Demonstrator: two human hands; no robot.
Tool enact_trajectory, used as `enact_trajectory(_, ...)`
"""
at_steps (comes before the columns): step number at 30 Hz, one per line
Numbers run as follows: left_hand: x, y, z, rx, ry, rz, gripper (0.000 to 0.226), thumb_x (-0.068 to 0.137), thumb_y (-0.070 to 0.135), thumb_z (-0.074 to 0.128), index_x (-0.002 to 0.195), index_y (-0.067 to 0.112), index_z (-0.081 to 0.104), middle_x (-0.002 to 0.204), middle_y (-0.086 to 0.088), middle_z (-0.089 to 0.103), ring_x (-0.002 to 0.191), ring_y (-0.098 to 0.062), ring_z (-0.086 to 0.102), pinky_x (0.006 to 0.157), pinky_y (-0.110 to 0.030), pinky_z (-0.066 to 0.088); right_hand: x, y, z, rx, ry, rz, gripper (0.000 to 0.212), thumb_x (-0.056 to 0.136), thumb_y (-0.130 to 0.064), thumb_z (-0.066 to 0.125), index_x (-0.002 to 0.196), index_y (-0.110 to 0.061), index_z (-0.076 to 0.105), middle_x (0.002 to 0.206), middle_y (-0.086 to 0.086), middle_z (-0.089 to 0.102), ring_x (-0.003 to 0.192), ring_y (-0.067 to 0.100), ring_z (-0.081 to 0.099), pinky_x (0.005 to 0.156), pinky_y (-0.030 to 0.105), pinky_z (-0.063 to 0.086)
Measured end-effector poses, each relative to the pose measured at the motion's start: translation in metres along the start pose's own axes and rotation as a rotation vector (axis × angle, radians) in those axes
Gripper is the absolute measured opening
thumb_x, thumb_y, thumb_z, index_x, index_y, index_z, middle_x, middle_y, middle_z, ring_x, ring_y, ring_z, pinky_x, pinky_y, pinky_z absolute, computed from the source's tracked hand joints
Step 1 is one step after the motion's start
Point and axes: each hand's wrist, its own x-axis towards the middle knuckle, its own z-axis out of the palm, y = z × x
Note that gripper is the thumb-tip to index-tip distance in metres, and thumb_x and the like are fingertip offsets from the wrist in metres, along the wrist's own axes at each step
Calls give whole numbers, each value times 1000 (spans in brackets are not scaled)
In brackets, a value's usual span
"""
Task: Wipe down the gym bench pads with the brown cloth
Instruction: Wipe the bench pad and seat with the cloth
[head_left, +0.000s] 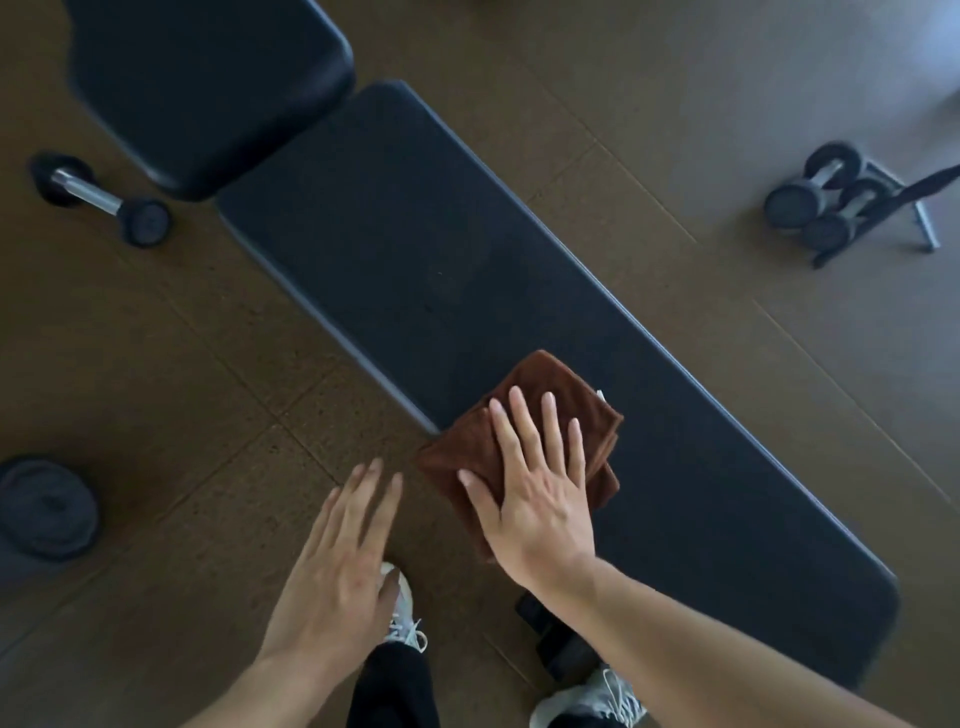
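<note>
- The long black padded gym bench back pad (519, 312) stretches ahead of the hands, its far length likely still to wipe.
- The folded brown terry cloth (524, 415) lies flat under the right hand (535, 499), whose straight, spread fingers press it down for full contact.
- The left hand (337, 566) hovers beside, fingers apart, holding nothing.

Gym: padded bench (467, 270), dumbbells (101, 199), rubber floor (675, 93).

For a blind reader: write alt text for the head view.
Right hand presses a folded brown cloth flat on the long bench pad, at its near edge. Left hand hovers open over the floor; dumbbells lie around.
</note>
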Motion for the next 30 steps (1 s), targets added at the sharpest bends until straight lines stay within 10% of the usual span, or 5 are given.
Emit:
enact_trajectory(8, 69, -5, -50, -87, 138, -57, 111, 81, 6, 67, 161, 13, -10, 170, -8, -11, 156, -20, -13, 127, -42, 6, 53, -32, -16, 33, 20, 28, 69, 106, -68, 12, 166, -37, -2, 172, -14, -16, 155, 14, -32, 124, 42, -25)
enact_trajectory(19, 93, 11, -58, -32, 244, 70, 74, 105, 33, 44, 162, 15, 1, 171, -3, -4, 156, -14, -8, 127, -39, 5, 190, -32, -66, 147, 75, -103, 65, 109, -60, 21, 167, -34, 10, 175, -10, -1, 160, 20, -16, 127, 46, -16)
enact_trajectory(30, 122, 176, -41, -105, 175, 35, 71, 105, 47, 30, 162, 17, 1, 170, -2, -8, 156, -14, -12, 127, -36, -2, 48, 150, -52, 248, 193, 136, 58, 109, -57, 24, 165, -38, 20, 174, -10, 16, 161, 17, 6, 130, 40, -1)
